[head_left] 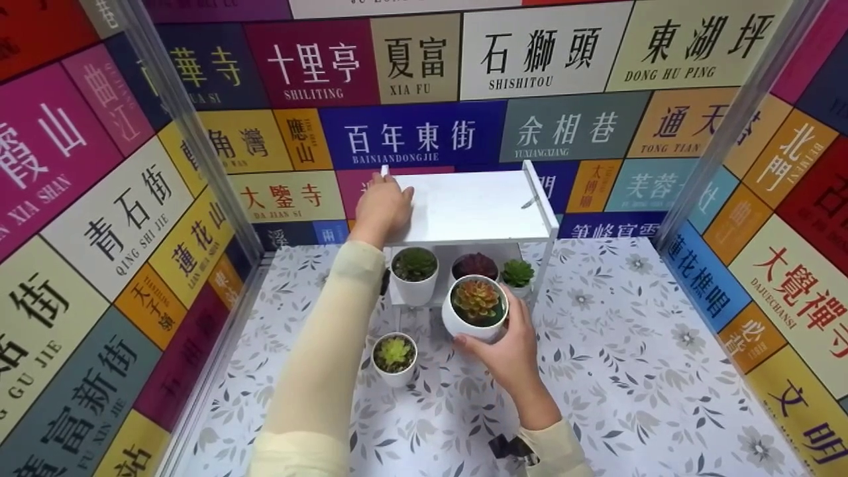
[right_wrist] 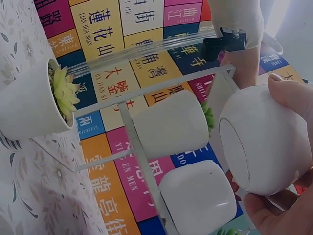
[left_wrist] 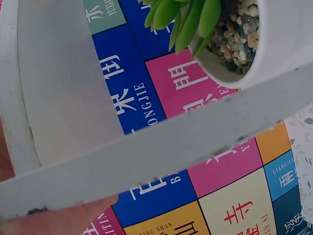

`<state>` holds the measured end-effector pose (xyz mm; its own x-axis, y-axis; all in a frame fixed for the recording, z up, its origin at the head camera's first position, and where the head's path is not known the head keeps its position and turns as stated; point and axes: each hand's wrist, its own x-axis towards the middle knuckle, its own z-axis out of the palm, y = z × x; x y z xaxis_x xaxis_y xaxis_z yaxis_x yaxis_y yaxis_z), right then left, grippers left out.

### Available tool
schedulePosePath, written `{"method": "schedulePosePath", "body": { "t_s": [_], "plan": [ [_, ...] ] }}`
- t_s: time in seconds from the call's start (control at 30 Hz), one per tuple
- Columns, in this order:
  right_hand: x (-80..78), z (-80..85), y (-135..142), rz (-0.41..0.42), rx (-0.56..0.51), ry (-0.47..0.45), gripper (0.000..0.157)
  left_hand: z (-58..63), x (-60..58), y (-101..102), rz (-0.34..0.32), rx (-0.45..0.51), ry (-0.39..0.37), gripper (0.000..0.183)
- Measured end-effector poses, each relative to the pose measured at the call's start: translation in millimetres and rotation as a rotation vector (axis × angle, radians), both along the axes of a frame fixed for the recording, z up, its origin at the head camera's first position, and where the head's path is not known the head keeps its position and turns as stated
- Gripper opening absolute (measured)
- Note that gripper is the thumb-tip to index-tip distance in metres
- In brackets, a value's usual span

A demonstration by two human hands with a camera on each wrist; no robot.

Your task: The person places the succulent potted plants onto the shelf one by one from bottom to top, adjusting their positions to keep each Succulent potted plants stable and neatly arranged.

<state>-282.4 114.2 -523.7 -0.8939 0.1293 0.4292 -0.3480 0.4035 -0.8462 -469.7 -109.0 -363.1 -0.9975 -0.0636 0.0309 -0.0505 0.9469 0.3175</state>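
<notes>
My left hand (head_left: pixel 384 207) grips the upper left edge of a small white shelf (head_left: pixel 474 205); in the left wrist view the shelf's side bar (left_wrist: pixel 161 142) crosses in front of part of that hand. My right hand (head_left: pixel 507 341) holds a round white pot with an orange-red succulent (head_left: pixel 477 301), thumb and fingers about its side, in front of the shelf. On the lower tier stand a dark green potted succulent (head_left: pixel 415 265), a dark red succulent (head_left: pixel 475 265) partly hidden behind the held pot, and a bright green one (head_left: pixel 517 273) at the right.
A small white pot with a yellow-green succulent (head_left: pixel 395 358) stands on the floral tablecloth (head_left: pixel 636 371), in front of the shelf's left side. Walls of coloured sign panels (head_left: pixel 411 136) enclose the table at the back and both sides.
</notes>
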Motion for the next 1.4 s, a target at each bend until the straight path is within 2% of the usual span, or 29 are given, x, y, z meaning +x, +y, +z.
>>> {"method": "schedulePosePath", "body": {
  "t_s": [0.33, 0.6, 0.87, 1.07, 1.4],
  "plan": [
    [-0.9, 5.1, 9, 0.017, -0.033, -0.006, 0.109, -0.5, -0.5, 1, -0.001, 0.006, -0.008, 0.077],
    [-1.5, 9.0, 17, 0.012, -0.04, -0.002, 0.11, -2.1, 1.2, 1, -0.018, -0.006, 0.023, 0.075],
    [-0.3, 14.9, 20, -0.013, -0.038, 0.029, 0.111, -0.8, 2.2, 0, -0.028, -0.02, 0.004, 0.073],
    [-3.3, 21.0, 21, -0.022, -0.025, 0.041, 0.111, 1.0, 3.2, -4, -0.002, -0.009, -0.004, 0.074],
    [-4.2, 28.9, 27, -0.046, -0.027, 0.044, 0.11, 0.3, 2.2, 1, -0.007, -0.011, 0.016, 0.074]
  ]
}}
